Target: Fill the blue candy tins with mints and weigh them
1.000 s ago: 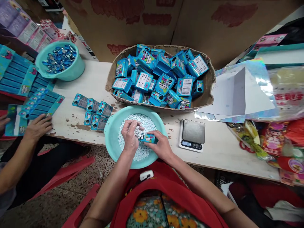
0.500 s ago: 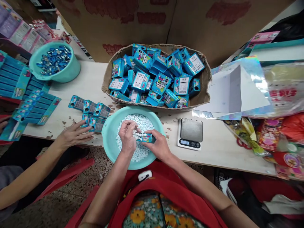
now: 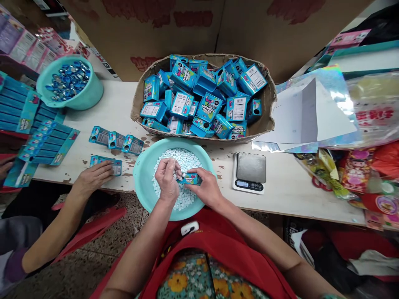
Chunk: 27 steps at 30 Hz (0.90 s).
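My right hand [image 3: 206,187] grips a small blue candy box [image 3: 190,178] by its right end, its printed face up, over a turquoise basin [image 3: 141,182]. My left hand [image 3: 168,178] is curled closed at the box's left end, with a few white candies showing by its fingertips. Below both hands, many small white candies [image 3: 190,158] fill the basin's bottom.
A cardboard tray [image 3: 271,120] heaped with blue boxes stands behind the basin. A kitchen scale [image 3: 249,172] sits to the right. At left, a co-worker's hand [image 3: 95,176] touches blue boxes near a basin of shiny blue pieces [image 3: 71,79]. Bagged goods [image 3: 358,170] lie far right.
Fewer white candies show between my left hand and the box. The co-worker's hand has moved left and toward the table's front edge, with a couple of blue boxes shifted along with it.
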{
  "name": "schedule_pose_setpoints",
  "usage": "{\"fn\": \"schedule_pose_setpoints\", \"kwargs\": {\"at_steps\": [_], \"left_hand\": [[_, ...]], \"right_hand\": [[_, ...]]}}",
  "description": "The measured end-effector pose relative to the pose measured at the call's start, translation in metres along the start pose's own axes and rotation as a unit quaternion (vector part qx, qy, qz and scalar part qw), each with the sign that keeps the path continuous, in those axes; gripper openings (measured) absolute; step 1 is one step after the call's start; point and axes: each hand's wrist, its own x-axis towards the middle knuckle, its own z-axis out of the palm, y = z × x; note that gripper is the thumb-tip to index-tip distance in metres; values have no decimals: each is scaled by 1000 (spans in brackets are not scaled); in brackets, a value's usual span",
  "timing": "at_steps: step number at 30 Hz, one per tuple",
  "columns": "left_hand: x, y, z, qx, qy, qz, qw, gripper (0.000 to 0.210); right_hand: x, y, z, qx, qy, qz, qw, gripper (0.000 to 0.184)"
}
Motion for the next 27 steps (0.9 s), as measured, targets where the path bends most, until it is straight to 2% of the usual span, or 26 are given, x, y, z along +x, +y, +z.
{"fn": "schedule_pose_setpoints", "kwargs": {"at_steps": [4, 8, 9, 11, 12, 13, 14, 16, 18, 20, 21, 23, 25, 27], "left_hand": [[-6, 1, 6, 44, -11, 5, 999, 21], [-9, 0, 10, 119, -76, -6, 990, 23], [-7, 1, 7, 114, -72, -11, 991, 24], [1, 1, -3, 102, -20, -11, 995, 26], [5, 0, -12, 122, 2, -10, 992, 27], [9, -1, -22, 178, -2, -11, 984, 29], [14, -3, -33, 259, -31, -12, 965, 30], [22, -6, -52, 423, -125, -15, 897, 27], [33, -6, -58, 517, -187, 28, 835, 23], [50, -1, -43, 532, -193, 117, 816, 21], [62, 1, -28, 532, -194, 171, 806, 21], [91, 4, 16, 526, -199, 261, 785, 23], [121, 1, 65, 552, -246, 298, 739, 24], [148, -9, 108, 581, -323, 288, 689, 23]], "right_hand": [[-3, -1, -3, 28, 12, 8, 999, 32], [-3, -1, -2, 56, 9, 11, 998, 29], [-3, 0, -3, 76, 5, 21, 997, 28], [-4, 4, -8, 135, -7, 49, 990, 31], [-6, 6, -13, 170, -10, 58, 984, 34], [-9, 9, -20, 203, -10, 58, 977, 37], [-12, 13, -29, 229, -2, 50, 972, 40], [-23, 23, -52, 255, 42, 32, 966, 42], [-35, 37, -80, 248, 105, 51, 962, 42], [-46, 57, -108, 235, 173, 105, 951, 44], [-50, 68, -120, 227, 215, 129, 941, 46], [-52, 92, -139, 206, 290, 158, 921, 51], [-48, 114, -150, 184, 344, 172, 905, 53], [-40, 131, -153, 168, 377, 178, 893, 54]]}}
